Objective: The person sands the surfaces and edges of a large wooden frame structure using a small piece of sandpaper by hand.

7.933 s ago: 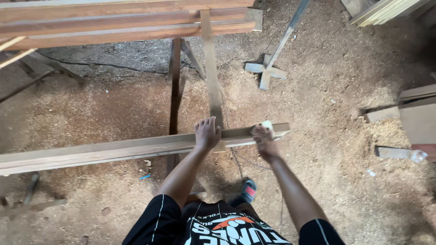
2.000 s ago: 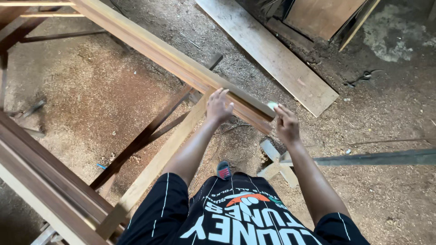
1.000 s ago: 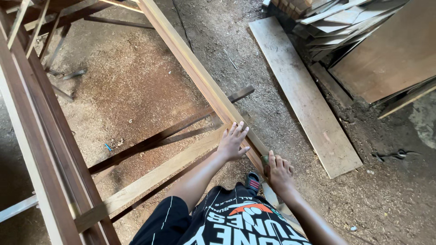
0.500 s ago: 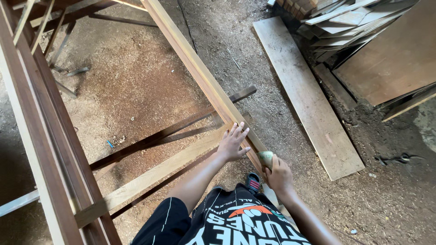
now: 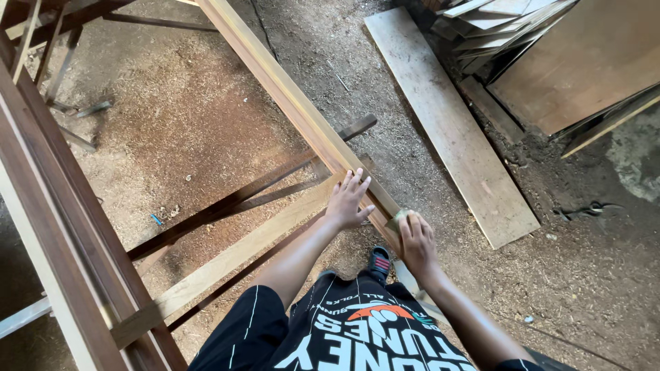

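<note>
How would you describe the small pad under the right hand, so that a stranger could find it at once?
Follow the long wooden beam that runs diagonally from the top of the picture down to the person. Near its lower end, the right hand presses a small pale greenish pad on the wood. It is the only small, soft-looking piece among boards.

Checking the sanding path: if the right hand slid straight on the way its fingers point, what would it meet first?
Probably only more of the long wooden beam; the right hand points along it, and the left hand lies just beside that line.

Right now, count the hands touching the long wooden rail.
2. The left hand lies flat on the long wooden rail; the right hand, nearer the person, presses a small pad on it.
</note>
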